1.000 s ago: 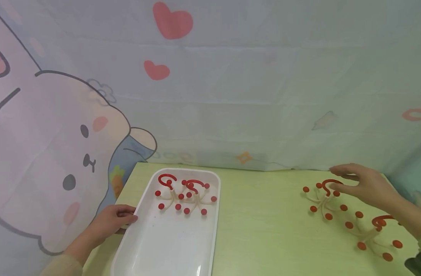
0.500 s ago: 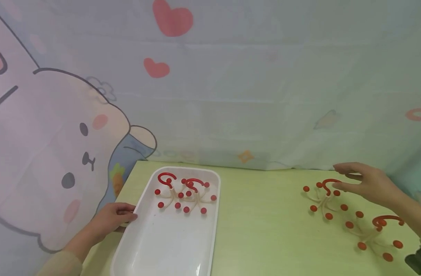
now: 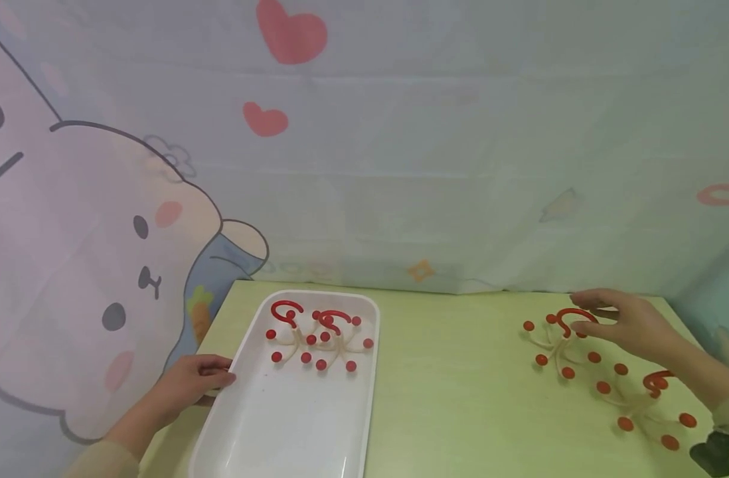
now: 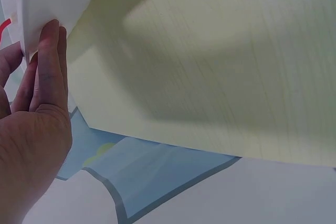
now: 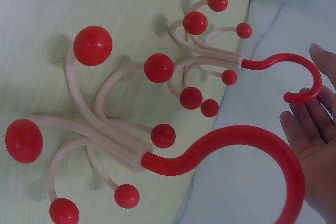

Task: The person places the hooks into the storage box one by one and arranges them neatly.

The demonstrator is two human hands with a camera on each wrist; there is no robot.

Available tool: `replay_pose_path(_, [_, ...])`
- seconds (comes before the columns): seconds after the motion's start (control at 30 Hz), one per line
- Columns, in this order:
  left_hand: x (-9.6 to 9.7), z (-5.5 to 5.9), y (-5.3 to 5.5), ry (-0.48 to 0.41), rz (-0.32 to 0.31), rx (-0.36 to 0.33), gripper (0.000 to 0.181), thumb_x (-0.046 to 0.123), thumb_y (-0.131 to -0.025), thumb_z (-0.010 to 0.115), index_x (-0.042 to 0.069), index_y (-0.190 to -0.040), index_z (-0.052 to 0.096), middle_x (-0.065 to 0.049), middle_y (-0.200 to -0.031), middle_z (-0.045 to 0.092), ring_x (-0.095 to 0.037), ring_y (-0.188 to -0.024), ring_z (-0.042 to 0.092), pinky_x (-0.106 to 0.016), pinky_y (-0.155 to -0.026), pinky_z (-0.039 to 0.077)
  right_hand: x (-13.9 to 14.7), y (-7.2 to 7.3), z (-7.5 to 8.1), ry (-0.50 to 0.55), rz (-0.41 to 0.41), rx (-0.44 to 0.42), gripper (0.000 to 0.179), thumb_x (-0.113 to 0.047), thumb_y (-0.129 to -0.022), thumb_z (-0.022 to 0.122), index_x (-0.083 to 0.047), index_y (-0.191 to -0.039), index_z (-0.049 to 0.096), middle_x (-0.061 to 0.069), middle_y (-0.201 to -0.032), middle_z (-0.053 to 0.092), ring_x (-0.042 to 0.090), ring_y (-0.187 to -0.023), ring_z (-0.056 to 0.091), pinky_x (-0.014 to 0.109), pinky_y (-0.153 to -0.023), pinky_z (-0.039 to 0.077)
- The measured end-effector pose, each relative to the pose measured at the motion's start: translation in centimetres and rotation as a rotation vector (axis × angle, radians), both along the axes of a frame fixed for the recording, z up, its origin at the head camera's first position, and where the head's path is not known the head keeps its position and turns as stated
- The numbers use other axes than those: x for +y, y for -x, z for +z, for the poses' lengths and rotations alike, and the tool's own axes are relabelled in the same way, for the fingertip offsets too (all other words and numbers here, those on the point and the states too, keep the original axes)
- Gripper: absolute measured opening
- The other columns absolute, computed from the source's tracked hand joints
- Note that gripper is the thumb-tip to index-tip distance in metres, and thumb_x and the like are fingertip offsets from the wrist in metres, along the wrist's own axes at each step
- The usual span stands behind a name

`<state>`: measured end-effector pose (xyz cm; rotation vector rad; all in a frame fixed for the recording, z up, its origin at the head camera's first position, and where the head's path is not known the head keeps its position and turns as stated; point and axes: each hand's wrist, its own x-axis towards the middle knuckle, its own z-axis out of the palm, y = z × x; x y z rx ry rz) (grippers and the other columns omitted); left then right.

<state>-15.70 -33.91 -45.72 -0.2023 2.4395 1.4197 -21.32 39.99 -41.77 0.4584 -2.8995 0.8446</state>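
Two octopus-style hanging hooks, each with a red curved top and cream arms tipped with red balls, stand on the table at the right: a farther hook hanger (image 5: 220,59) and a nearer hook hanger (image 5: 118,148). My right hand (image 3: 636,328) is beside the farther one, thumb and fingers spread about its red top without closing on it. At the left, my left hand (image 3: 185,385) pinches the side rim of a white tray (image 3: 299,425), thumb at the edge and fingers against its outer underside. Inside the tray's far end are two similar hook hangers, their arms overlapping.
The pale green table (image 3: 454,385) stretches between the tray and the hangers on the right. Behind it hangs a printed cloth (image 3: 400,166) with a rabbit and hearts, meeting the table's back edge. The nearer hanger lies beneath my right forearm.
The head view has shifted slightly. Both hands keep their places, at the tray rim and beside the farther hanger.
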Motion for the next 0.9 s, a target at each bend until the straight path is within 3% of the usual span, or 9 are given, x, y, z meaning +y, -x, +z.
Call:
replay_pose_path(0.13, [-0.02, -0.25, -0.02, -0.009, -0.006, 0.001, 0.043, 0.012, -0.100, 0.076, -0.012, -0.133, 0.064, -0.018, -0.116, 0.077, -0.025, -0.098, 0.076, -0.045, -0.081, 0.067, 0.04, -0.07, -0.51, -0.017, -0.033, 0.015, 0.052, -0.029, -0.092, 0.087, -0.003, -0.134, 0.070, 0.021, -0.129, 0.073, 0.023, -0.111, 0.073, 0.014, -0.080, 0.058])
replay_pose_path(0.27, [-0.08, -0.30, -0.07, -0.017, -0.007, -0.001, 0.043, 0.012, -0.100, 0.075, -0.013, -0.132, 0.064, -0.018, -0.116, 0.077, -0.025, -0.098, 0.076, -0.045, -0.081, 0.067, -0.04, -0.19, -0.74, -0.023, -0.060, 0.042, 0.046, -0.030, -0.092, 0.087, -0.004, -0.128, 0.074, 0.017, -0.122, 0.076, 0.007, -0.102, 0.072, 0.016, -0.079, 0.060])
replay_pose_path(0.43, [-0.10, -0.05, -0.16, -0.013, -0.002, 0.001, 0.043, 0.013, -0.100, 0.075, -0.013, -0.133, 0.063, -0.018, -0.115, 0.077, -0.024, -0.097, 0.075, -0.044, -0.081, 0.067, -0.21, -0.29, -0.71, 0.002, -0.071, 0.074, 0.028, -0.023, -0.094, 0.085, -0.008, -0.117, 0.078, 0.010, -0.108, 0.078, -0.019, -0.091, 0.059, 0.014, -0.072, 0.056])
replay_pose_path(0.9, [0.03, 0.19, -0.33, -0.019, -0.002, 0.000, 0.042, 0.013, -0.100, 0.075, -0.012, -0.132, 0.064, -0.018, -0.116, 0.077, -0.025, -0.098, 0.075, -0.044, -0.081, 0.067, -0.46, -0.41, -0.48, 0.002, -0.088, 0.093, 0.017, -0.022, -0.096, 0.083, -0.011, -0.110, 0.081, 0.003, -0.098, 0.078, -0.011, -0.084, 0.068, 0.018, -0.067, 0.056])
